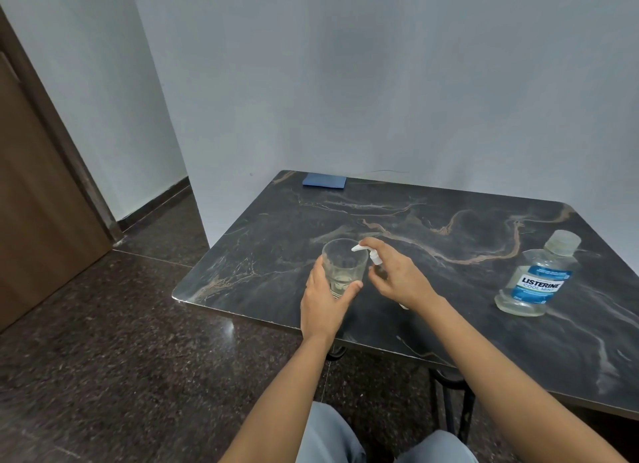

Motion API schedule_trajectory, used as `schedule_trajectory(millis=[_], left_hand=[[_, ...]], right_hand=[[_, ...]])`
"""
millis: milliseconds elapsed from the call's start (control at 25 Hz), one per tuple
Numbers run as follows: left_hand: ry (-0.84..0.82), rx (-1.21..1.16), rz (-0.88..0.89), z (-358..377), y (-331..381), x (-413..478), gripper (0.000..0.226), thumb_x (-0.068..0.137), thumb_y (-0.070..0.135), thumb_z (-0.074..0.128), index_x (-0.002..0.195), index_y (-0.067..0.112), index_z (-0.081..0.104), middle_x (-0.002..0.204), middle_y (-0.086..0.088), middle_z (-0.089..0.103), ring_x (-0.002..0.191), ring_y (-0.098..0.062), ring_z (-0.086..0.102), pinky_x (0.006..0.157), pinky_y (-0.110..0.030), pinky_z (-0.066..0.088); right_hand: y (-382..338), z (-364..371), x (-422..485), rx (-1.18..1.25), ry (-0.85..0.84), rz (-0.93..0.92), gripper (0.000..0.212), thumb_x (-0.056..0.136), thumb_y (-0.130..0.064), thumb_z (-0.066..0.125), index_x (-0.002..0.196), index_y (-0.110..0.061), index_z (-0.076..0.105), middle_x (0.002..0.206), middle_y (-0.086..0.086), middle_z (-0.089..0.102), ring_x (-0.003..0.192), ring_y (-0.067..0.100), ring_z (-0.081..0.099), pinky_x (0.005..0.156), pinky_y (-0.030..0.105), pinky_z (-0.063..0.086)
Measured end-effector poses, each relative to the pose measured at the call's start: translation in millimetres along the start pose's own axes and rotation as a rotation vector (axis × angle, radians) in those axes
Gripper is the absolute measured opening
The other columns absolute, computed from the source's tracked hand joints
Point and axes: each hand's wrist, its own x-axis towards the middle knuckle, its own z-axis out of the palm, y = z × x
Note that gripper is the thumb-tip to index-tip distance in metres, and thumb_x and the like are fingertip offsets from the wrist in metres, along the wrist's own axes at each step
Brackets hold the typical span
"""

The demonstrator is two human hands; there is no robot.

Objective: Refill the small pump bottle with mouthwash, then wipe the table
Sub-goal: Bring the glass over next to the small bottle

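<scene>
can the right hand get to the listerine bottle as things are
Probably yes: the Listerine bottle stands right of the right hand, only bare table between them. But that hand grips the pump bottle, so it must set that down first.

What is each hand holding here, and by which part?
The left hand grips the glass round its lower wall. The right hand holds the small pump bottle by its body, one finger on the pump head.
</scene>
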Motion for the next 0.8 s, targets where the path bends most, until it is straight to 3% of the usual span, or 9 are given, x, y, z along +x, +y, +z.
schedule_trajectory(millis=[280, 480, 640, 800], left_hand=[[0.0, 0.003, -0.003, 1.4, -2.5, 0.8, 0.087, 0.074, 0.066, 0.065, 0.144, 0.024, 0.034, 0.142, 0.004, 0.05, 0.128, -0.016, 0.051, 0.101, -0.04, 0.047], [0.005, -0.003, -0.004, 0.9, -1.8, 0.4, 0.088, 0.074, 0.066, 0.065, 0.144, 0.024, 0.034, 0.142, 0.004, 0.05, 0.128, -0.016, 0.05, 0.101, -0.04, 0.047], [0.005, -0.005, -0.001, 0.3, -1.1, 0.4, 0.086, 0.075, 0.063, 0.066, 0.144, 0.024, 0.033, 0.142, 0.004, 0.05, 0.128, -0.016, 0.05, 0.102, -0.038, 0.047], [0.007, 0.002, 0.008, 0.0, -0.8, 0.0, 0.086, 0.075, 0.062, 0.066, 0.144, 0.023, 0.034, 0.142, 0.004, 0.05, 0.128, -0.016, 0.05, 0.101, -0.038, 0.047]], right_hand=[[-1.6, 5.2, 1.4, 0.061, 0.034, 0.039, 0.046, 0.085, -0.008, 0.058, 0.115, -0.034, 0.037, 0.1, -0.014, 0.053, 0.065, 0.013, 0.057, 0.065, 0.025, 0.046], [-0.1, 5.5, 1.3, 0.033, 0.034, 0.029, 0.054, 0.085, -0.009, 0.059, 0.124, -0.036, 0.034, 0.108, -0.011, 0.055, 0.064, 0.01, 0.055, 0.065, 0.013, 0.042], [0.2, 8.6, 1.4, 0.001, 0.034, -0.004, 0.054, 0.084, -0.009, 0.06, 0.125, -0.035, 0.035, 0.112, -0.002, 0.06, 0.066, 0.014, 0.057, 0.066, 0.017, 0.046], [1.4, 8.4, 2.6, 0.072, 0.087, 0.046, 0.049, 0.083, -0.002, 0.058, 0.115, -0.035, 0.04, 0.104, -0.008, 0.056, 0.062, 0.012, 0.053, 0.064, 0.019, 0.04]])
